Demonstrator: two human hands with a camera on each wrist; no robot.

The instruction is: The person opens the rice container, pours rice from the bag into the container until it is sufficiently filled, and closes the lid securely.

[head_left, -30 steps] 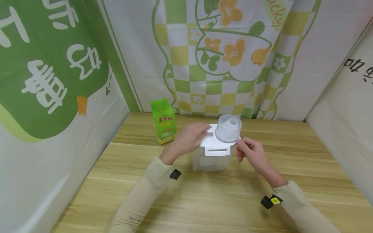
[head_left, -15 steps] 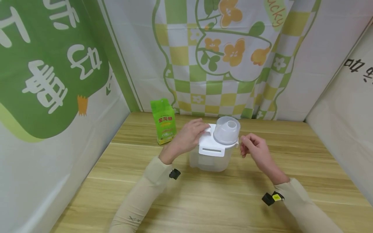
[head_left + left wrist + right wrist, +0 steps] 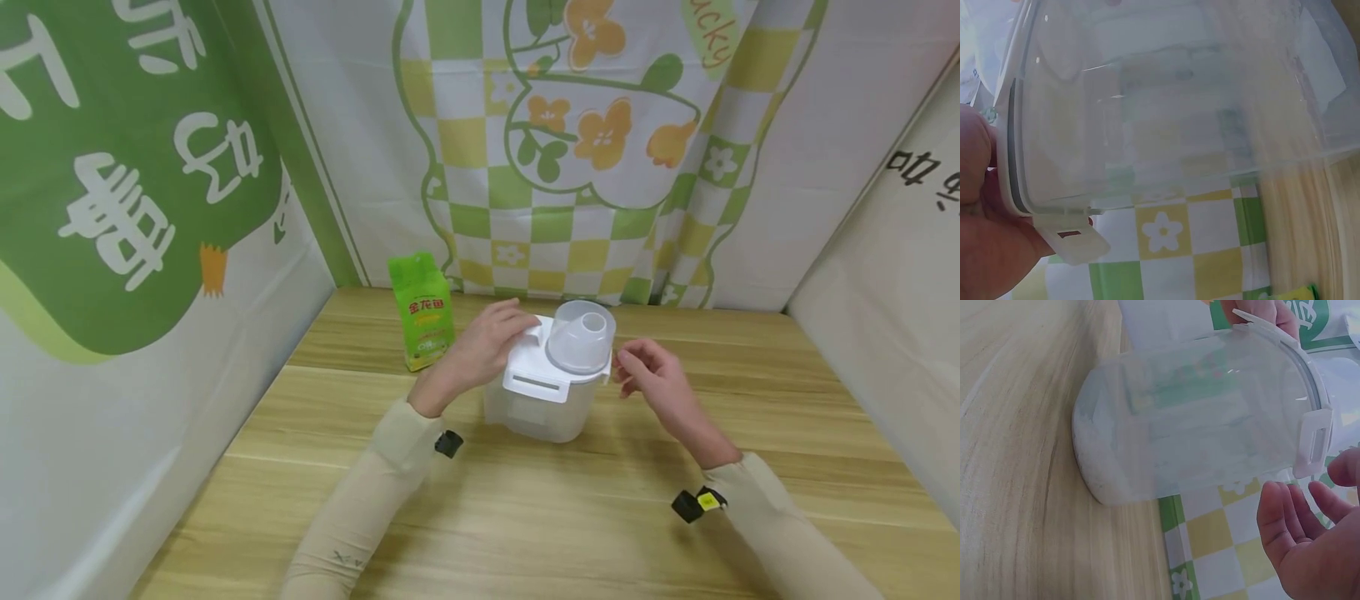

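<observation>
A translucent storage container with a white lid stands upright on the table, with a clear measuring cup upside down on the lid. My left hand grips the lid's left edge, thumb and fingers around the rim in the left wrist view. One white latch sticks out from the body there; the slotted front latch also angles outward. Beside the right-hand latch, my right hand has loosely curled fingers with nothing between them, a little apart from it.
A green bag with red lettering stands behind my left hand, near the back of the wooden table. A checkered, flowered cloth hangs along the rear edge; printed cloth walls flank the table.
The container has turned slightly and shifted a little left under my left hand. My right hand has drawn away from the lid's right edge, its fingers now just off it.
</observation>
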